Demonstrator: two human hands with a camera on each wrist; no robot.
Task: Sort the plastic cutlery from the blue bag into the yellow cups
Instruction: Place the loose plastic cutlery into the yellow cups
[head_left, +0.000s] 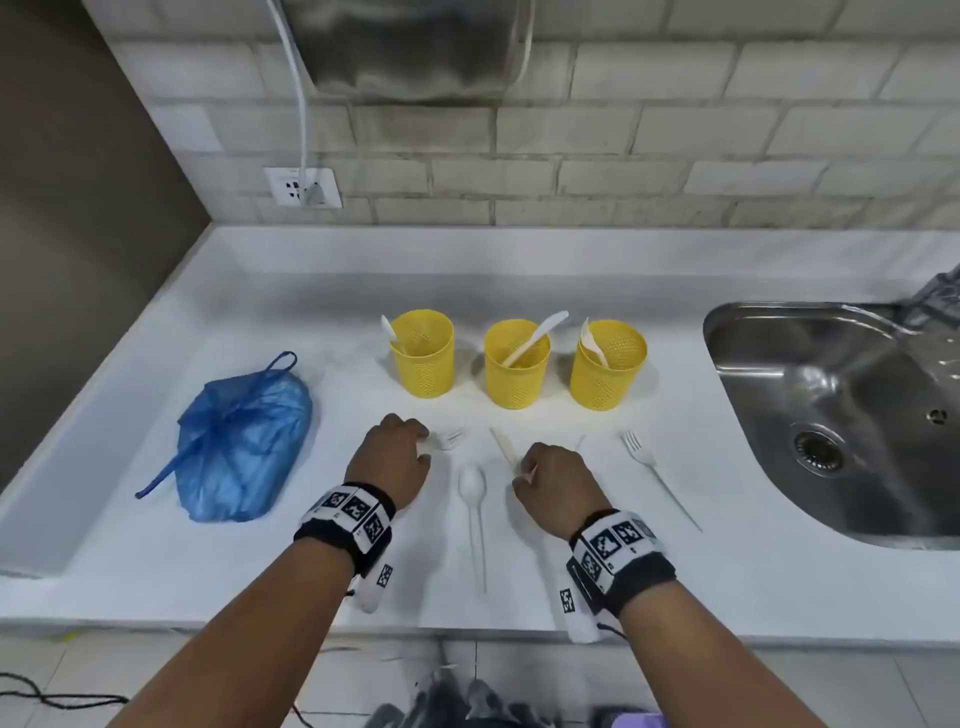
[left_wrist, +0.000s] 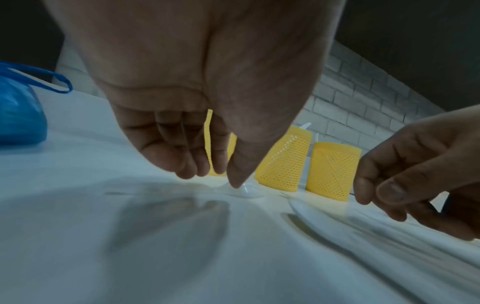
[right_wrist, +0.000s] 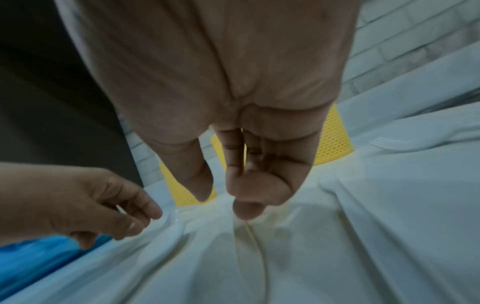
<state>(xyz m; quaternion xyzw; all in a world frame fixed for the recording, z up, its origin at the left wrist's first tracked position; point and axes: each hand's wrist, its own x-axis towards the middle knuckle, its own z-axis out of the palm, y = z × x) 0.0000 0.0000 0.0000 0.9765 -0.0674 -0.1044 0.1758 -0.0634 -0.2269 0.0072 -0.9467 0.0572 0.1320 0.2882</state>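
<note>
Three perforated yellow cups (head_left: 517, 364) w/ white cutlery (head_left: 535, 336) inside.

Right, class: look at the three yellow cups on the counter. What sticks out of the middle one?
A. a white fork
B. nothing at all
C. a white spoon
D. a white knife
D: in the head view a white knife leans out of the middle yellow cup, its plain blade pointing up to the right, with no tines and no bowl.
</note>
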